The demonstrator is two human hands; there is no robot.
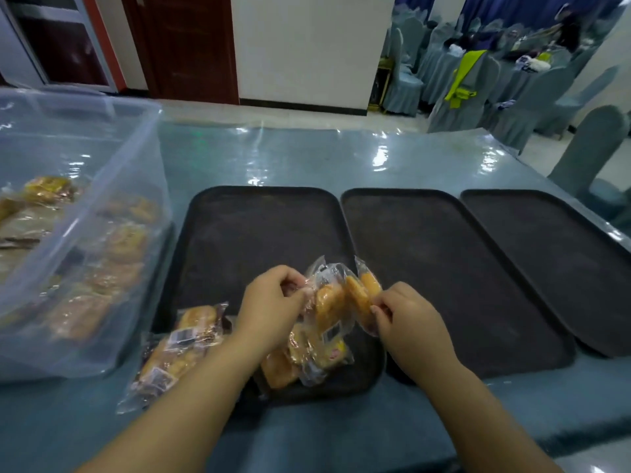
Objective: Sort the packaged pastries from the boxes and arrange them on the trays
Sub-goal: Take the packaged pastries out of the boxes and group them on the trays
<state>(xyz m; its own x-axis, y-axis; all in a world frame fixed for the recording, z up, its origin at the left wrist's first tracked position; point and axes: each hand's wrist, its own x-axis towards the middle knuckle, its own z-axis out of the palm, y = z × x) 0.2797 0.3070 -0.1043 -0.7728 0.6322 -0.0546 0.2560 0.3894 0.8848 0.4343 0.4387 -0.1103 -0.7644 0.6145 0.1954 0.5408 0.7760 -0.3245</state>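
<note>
Separation step in hand, task barely begun. Pinched by left hand (273, 303): one wrapped pastry (328, 300); by right hand (408, 322): neighbouring packet (362, 302), both over near end of leftmost tray (259, 227). Next, likely: pull apart, lay flat.

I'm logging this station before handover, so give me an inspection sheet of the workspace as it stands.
Surface: blue-grey table under a glossy clear plastic sheet.
Job's things: three dark rectangular trays: left tray, middle tray, right tray; clear-wrapped golden pastries piled at the left tray's near end, more packs across its near-left corner; clear plastic box holding others.
Clutter: nothing seen.
Hands: left hand grips a wrapped pastry; right hand pinches a second wrapped pastry.
Cables: nothing seen.
Surroundings: cloth-covered chairs, dark wooden door.
</note>
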